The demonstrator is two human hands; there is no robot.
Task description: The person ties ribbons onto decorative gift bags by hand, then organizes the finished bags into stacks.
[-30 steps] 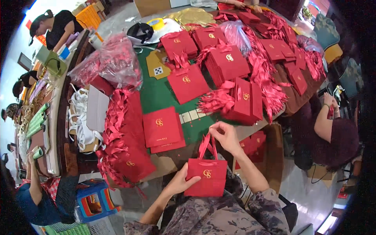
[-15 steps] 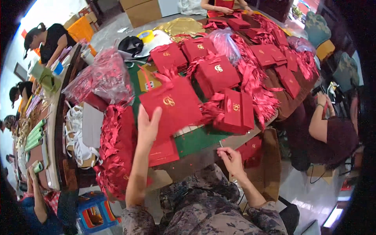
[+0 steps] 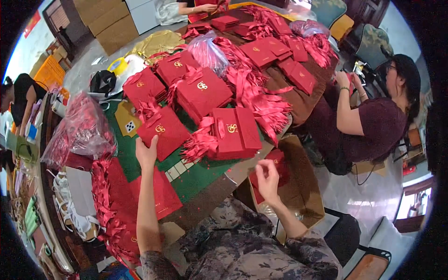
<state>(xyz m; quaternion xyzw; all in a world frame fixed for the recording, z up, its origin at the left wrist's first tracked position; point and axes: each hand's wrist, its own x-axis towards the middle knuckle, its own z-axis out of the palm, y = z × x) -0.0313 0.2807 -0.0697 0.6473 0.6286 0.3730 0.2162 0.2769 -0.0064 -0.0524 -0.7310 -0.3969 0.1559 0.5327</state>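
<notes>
My left hand grips the near left edge of a red paper gift bag with a gold emblem and red ribbon, its thumb on the upper face. The bag lies at a slant over the green mat. My right hand is raised above a cardboard box, fingers curled toward the thumb; whatever they hold, if anything, cannot be made out. Flat red bags lie beneath my left forearm. A stack of red bags with ribbon handles stands between the two hands, farther back.
More red bag stacks and loose ribbons cover the table. Plastic-wrapped red goods sit at the left, near white straps. A seated co-worker is at the right; another person's hand shows at the far side.
My left hand has lowered the red bag onto the table. The right hand's fingers have curled in, and a small white thing at its fingertips no longer shows. The view has turned right.
</notes>
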